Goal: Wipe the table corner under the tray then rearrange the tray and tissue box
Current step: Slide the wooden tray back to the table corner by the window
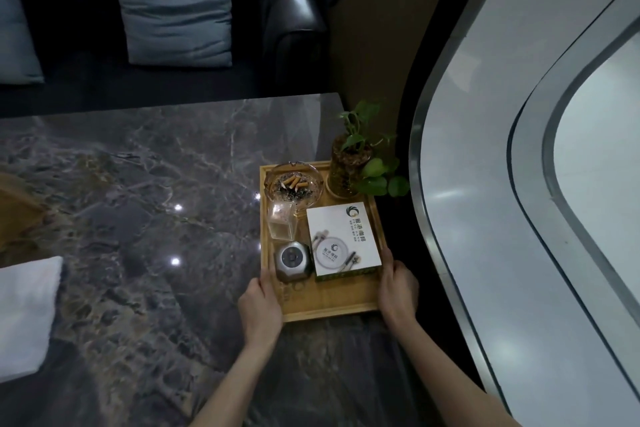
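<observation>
A wooden tray sits at the right edge of the dark marble table. On the tray lie a white tissue box, a glass ashtray with cigarette butts, a clear toothpick holder, a round grey call button and a small potted plant. My left hand grips the tray's left side near its front corner. My right hand grips the tray's right side. A folded white cloth lies on the table at the far left.
A black leather sofa with blue-grey cushions stands behind the table. A curved grey wall with a window runs close along the tray's right side. A wooden edge shows at the left.
</observation>
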